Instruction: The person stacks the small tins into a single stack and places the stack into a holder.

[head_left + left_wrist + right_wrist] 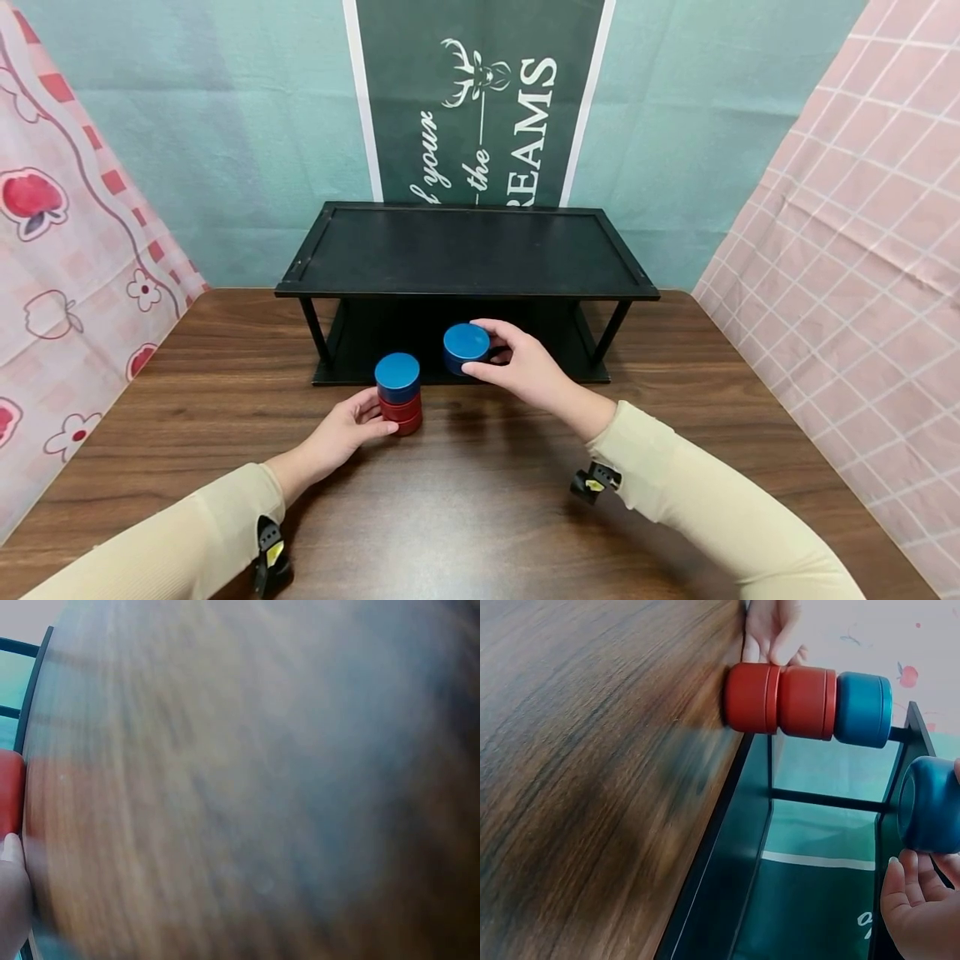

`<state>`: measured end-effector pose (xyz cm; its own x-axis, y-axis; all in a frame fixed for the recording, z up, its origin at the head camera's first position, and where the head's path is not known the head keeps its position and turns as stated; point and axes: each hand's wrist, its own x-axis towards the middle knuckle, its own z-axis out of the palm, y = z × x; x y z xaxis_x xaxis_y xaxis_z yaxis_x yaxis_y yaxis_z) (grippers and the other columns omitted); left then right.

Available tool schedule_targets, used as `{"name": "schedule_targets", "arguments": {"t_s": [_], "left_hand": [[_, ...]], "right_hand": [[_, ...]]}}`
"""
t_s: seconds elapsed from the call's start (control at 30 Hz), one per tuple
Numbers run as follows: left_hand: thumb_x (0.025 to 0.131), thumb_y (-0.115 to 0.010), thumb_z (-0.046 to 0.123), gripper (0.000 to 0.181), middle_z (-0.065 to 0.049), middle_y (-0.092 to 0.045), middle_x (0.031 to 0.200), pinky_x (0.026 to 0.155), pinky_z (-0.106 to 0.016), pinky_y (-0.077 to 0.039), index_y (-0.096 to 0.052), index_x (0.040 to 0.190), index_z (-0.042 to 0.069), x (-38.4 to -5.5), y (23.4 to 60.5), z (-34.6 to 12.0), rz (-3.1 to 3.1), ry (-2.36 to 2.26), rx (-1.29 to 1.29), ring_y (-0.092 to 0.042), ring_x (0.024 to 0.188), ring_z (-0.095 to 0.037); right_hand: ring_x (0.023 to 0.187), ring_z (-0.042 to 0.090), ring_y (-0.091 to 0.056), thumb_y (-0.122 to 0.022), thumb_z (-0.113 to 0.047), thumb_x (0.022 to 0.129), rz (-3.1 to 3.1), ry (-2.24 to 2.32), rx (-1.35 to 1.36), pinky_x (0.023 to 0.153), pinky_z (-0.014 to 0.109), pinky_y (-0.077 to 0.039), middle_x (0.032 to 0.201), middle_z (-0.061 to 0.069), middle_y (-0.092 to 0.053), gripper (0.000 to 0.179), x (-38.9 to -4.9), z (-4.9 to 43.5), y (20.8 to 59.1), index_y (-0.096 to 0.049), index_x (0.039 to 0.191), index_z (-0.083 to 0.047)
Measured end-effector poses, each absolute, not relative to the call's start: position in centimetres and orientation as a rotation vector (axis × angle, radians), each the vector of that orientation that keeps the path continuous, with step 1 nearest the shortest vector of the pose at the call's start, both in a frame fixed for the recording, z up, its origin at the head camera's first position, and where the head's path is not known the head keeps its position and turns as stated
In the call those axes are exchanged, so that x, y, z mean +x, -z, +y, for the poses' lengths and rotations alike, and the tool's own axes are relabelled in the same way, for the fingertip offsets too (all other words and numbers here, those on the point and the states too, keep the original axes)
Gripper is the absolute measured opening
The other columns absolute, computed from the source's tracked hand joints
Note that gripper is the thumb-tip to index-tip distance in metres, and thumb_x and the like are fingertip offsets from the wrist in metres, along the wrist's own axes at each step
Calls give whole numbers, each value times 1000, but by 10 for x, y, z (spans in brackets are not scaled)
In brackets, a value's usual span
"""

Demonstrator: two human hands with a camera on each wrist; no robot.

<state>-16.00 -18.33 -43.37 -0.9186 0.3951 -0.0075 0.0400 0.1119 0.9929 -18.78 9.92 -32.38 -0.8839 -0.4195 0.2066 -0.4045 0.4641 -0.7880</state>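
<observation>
A stack of small round tins stands on the table: a red tin [751, 697] at the bottom, a second red tin [807, 703] above it, and a blue tin [397, 375] on top. My left hand [341, 433] grips the red part of the stack low down, thumb in front and fingers behind. In the left wrist view only a thumb and part of a red tin [10, 793] show at the edge. Another blue tin [467, 346] is held between the thumb and fingers of my right hand [521, 362], raised in front of the rack, right of the stack.
A black two-level rack [465, 254] stands at the back of the wooden table [465, 525], close behind both hands. Printed cloths hang behind it and at both sides, including a pink checked cloth [847, 250] on the right.
</observation>
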Motion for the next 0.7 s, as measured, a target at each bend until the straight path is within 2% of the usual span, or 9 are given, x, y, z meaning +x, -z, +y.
{"name": "schedule_targets", "arguments": {"t_s": [0.7], "left_hand": [[87,-66,11,64,-25,-43,135,99,-29,-39,-33,138,-7,-160,433,-182,2122,-1880,405,-41,126,-34]], "right_hand": [[98,21,-54,-73,-23,82,2647,1414,-774,85,32,-50,117,3,-57,54,-188,85,322,-51,130,-13]]}}
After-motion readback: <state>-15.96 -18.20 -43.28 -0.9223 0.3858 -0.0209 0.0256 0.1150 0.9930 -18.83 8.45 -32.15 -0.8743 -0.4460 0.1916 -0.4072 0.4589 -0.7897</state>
